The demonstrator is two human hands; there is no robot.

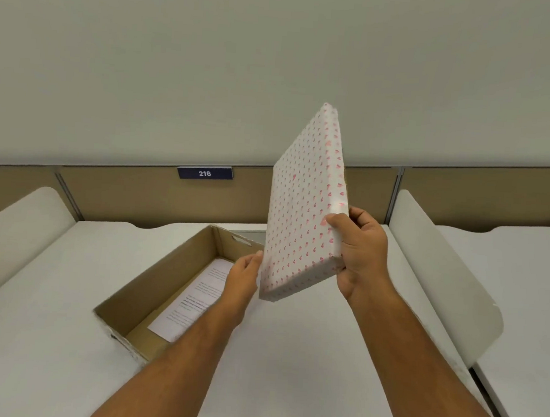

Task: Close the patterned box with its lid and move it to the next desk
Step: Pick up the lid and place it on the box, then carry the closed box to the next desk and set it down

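**Lid up in the air, box still open**

On the left edge there's a curved white divider [22, 223], then the white desk [50, 290] with the open box [171, 276] sitting on it at an angle. Inside is plain brown card, with a printed sheet [192, 297] lying flat on the bottom and a handle slot cut in the far wall. A blue "216" sign [205, 173] sits on the tan partition behind.

The left hand [242, 277] reaches over the box, fingertips just touching the lid's lower left edge; its forearm hides the box's right wall. I can't tell if it's really gripping.

The lid [303, 203], white with pink hearts, is held tilted steeply, clear of the box and to its right. The right hand [362, 247] clamps its right edge, thumb on the patterned face, fingers behind.

Further right, another divider [441, 278] stands between this desk and the next desk [528, 291].
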